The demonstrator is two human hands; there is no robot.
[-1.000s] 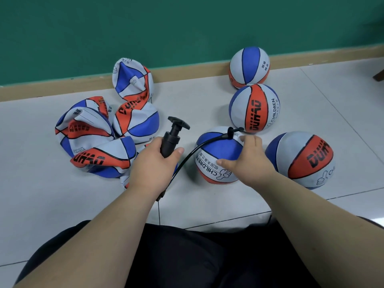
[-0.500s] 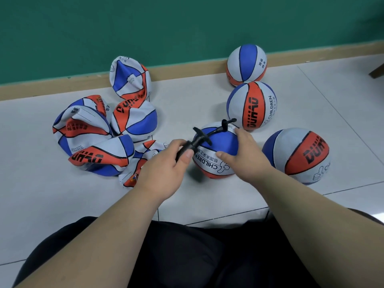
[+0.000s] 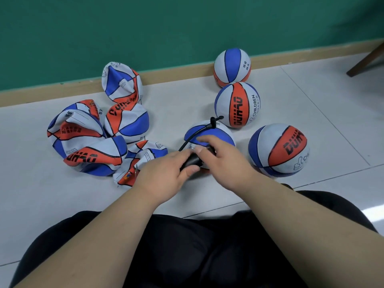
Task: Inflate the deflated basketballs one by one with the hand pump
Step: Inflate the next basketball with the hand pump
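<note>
While the left hand (image 3: 164, 175) curls round the black barrel of the hand pump (image 3: 192, 162), holding it snugly, the right hand (image 3: 225, 161) lies over the pump's far end, where its handle would be. Blur hides whether those fingers have closed on anything. From the pump a hose (image 3: 195, 132) arcs up to the nozzle (image 3: 213, 121) at the crown of the basketball (image 3: 209, 136), which sits just behind both hands. Pumping well, I judge, calls for a steady brace on the barrel and full strokes in line with it, so the hose never tugs the nozzle sideways. Inflated balls (image 3: 278, 150) rest to the right on the floor (image 3: 311, 100), and the limp pile (image 3: 93, 142) lies left.
</note>
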